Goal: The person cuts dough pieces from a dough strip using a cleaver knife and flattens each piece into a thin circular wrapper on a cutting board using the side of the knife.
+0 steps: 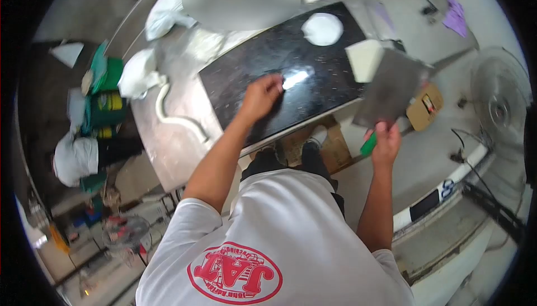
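Observation:
My right hand (387,142) is wrapped around the green handle (368,145) of a cleaver, its wide grey rectangular blade (390,88) raised beyond the right end of the black board (246,85). Over the middle of that board is my left hand (263,98), thumb and fingers pinched together beside a bright glare spot; what they hold, if anything, I cannot make out. A round white piece (323,29) lies at the board's far side. Left of the board, a long white rope, dough-like (178,119), curves across the metal table (184,163).
White plastic bags (137,74) stand at the table's left. A cream-coloured flat piece (363,60) overlaps the board's right end, near a brown cardboard piece (425,107). A fan (498,104) stands far right. Another person (75,160) is at the left, beside green containers (109,102).

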Motion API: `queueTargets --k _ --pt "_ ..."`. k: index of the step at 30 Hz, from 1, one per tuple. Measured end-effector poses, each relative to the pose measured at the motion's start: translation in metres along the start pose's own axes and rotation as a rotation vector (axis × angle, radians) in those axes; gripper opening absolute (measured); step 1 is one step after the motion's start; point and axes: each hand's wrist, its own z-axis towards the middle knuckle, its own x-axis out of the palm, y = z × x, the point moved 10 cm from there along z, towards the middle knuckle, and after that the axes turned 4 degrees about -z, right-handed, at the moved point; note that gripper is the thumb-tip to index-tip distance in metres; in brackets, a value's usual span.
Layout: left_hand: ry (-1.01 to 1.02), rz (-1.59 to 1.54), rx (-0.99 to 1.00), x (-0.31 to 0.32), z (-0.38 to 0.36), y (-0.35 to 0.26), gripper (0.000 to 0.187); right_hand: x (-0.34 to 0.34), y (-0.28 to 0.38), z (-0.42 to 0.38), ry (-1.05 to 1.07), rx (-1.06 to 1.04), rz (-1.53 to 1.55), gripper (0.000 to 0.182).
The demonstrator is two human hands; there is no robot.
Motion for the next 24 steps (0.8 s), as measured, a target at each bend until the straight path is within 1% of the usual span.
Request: queueTargets --k 1,2,3,4,5,6,8,9,11,12,14,15,17,18,19,20,21,22,23,24 --pt "-0.008 0.074 0.026 -0.011 -0.034 -0.004 0.022 0.005 -0.013 0.016 -0.060 0.011 0.091 0.025" --pt "-0.046 0.050 -0.041 -0.024 -0.067 0.001 0.019 0.019 -0.029 0.033 -0.016 0.021 0.106 0.025" --pt "-0.072 0.058 -0.125 -0.040 -0.097 0.006 0.019 0.020 -0.070 0.045 -0.070 0.262 0.158 0.025" --pt "-0.155 0.086 -0.127 -0.059 -0.126 0.021 0.021 0.021 -0.103 0.045 -0.129 0.504 0.193 0.026" --pt "-0.239 0.112 -0.121 -0.078 -0.153 0.037 0.023 0.023 -0.116 0.040 -0.168 0.608 0.162 0.023" --pt "-0.270 0.112 -0.128 -0.095 -0.173 0.045 0.023 0.029 -0.114 0.039 -0.156 0.599 0.196 0.021" --pt "-0.537 0.298 -0.302 -0.144 -0.222 0.071 0.031 0.044 -0.109 0.020 -0.136 0.584 0.209 0.018" --pt "-0.655 0.493 -0.147 -0.159 -0.234 0.068 0.041 0.055 -0.103 0.004 -0.105 0.561 0.234 0.016" --pt "-0.739 0.479 -0.142 -0.174 -0.244 0.091 0.042 0.078 -0.088 -0.030 -0.067 0.525 0.229 0.013" --pt "-0.746 0.454 -0.160 -0.179 -0.246 0.103 0.042 0.096 -0.084 -0.057 -0.010 0.548 0.125 0.012" --pt "-0.621 0.512 -0.110 -0.176 -0.232 0.116 0.037 0.144 -0.073 -0.104 0.144 0.577 -0.085 0.011" --pt "-0.623 0.487 -0.120 -0.179 -0.231 0.123 0.037 0.171 -0.067 -0.128 0.233 0.589 -0.187 0.011" --pt "-0.637 0.367 -0.026 -0.183 -0.234 0.123 0.031 0.229 -0.051 -0.158 0.476 0.428 -0.499 0.014" --pt "-0.657 0.322 -0.011 -0.191 -0.241 0.122 0.025 0.257 -0.034 -0.168 0.608 0.143 -0.787 0.014" --pt "-0.663 0.314 -0.007 -0.197 -0.248 0.126 0.025 0.290 -0.020 -0.182 0.726 -0.170 -1.053 0.014" --pt "-0.675 0.316 -0.010 -0.205 -0.258 0.131 0.024 0.308 -0.016 -0.190 0.721 -0.183 -1.056 0.014" --pt "-0.688 0.319 -0.017 -0.213 -0.268 0.135 0.023 0.338 -0.001 -0.208 0.805 -0.370 -1.123 0.014" --pt "-0.679 0.317 0.019 -0.219 -0.275 0.136 0.023 0.365 0.011 -0.227 0.891 -0.559 -1.185 0.015" --pt "-0.683 0.315 0.013 -0.225 -0.281 0.141 0.023 0.383 0.016 -0.236 0.898 -0.560 -1.187 0.015" --pt "-0.619 0.341 0.011 -0.223 -0.282 0.147 0.022 0.402 0.008 -0.244 1.001 -0.535 -1.299 0.016"
